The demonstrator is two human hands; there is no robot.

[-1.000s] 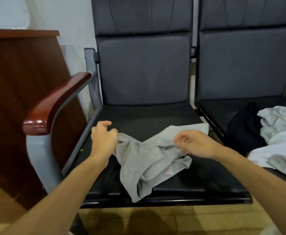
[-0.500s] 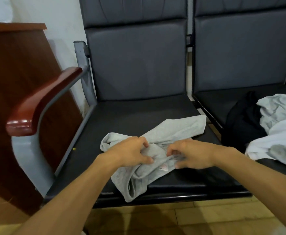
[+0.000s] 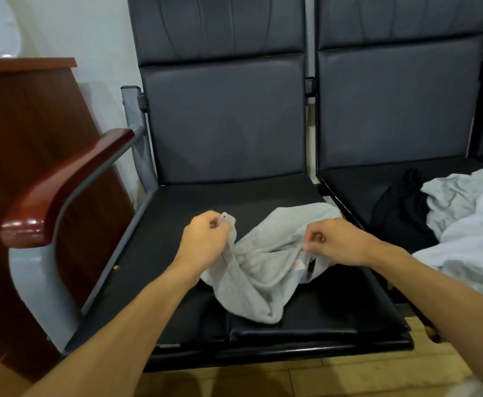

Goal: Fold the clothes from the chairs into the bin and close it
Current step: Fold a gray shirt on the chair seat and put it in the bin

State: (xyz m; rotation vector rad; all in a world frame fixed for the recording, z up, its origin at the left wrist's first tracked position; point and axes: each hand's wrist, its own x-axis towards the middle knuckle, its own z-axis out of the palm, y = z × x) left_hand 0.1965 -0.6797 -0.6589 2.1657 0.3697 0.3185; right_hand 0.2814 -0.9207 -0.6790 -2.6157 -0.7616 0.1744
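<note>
Both hands — left [image 3: 206, 239], right [image 3: 334, 242] — pinch the grey garment [image 3: 263, 267]; best pull it taut and flat on the seat [image 3: 177, 253] before folding.

A grey garment [image 3: 266, 270] lies crumpled on the left chair seat [image 3: 177, 224]; black and pale clothes [image 3: 463, 219] heap the right chair seat [image 3: 357, 181].

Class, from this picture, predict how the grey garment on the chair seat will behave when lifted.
Probably floppy: the grey garment sags in folds between the left hand and right hand. Likely light, since fingertip pinches seem to hold its edges up.
</note>
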